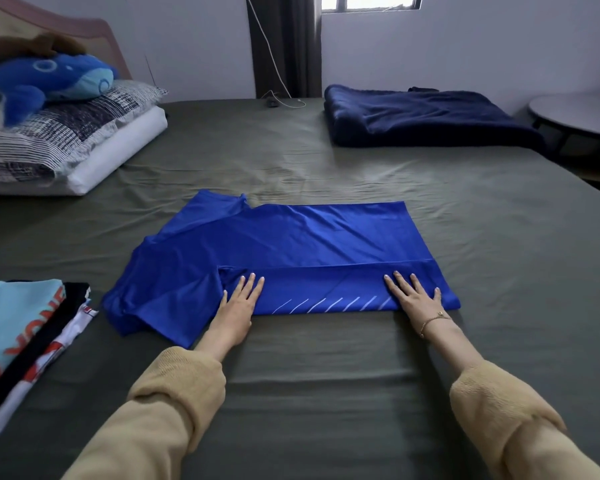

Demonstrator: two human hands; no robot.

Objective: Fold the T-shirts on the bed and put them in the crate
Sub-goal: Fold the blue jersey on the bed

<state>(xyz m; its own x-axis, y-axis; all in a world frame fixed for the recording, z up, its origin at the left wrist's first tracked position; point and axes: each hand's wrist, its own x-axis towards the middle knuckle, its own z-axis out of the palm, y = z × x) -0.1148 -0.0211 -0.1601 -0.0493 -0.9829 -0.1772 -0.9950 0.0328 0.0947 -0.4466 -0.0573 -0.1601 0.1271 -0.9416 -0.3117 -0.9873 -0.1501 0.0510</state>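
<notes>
Hands (239, 303) flat on blue T-shirt (291, 237)

soft daylight comes from the window (371, 2) at the top, which is blown out to white. the room is rather dim, with muted colours and no hard shadows; faint shade lies under the hands on the bed sheet (326, 161). the wide lens bends the edges, and the stuffed toy (49, 77) and sleeves (174, 393) look slightly soft.
</notes>
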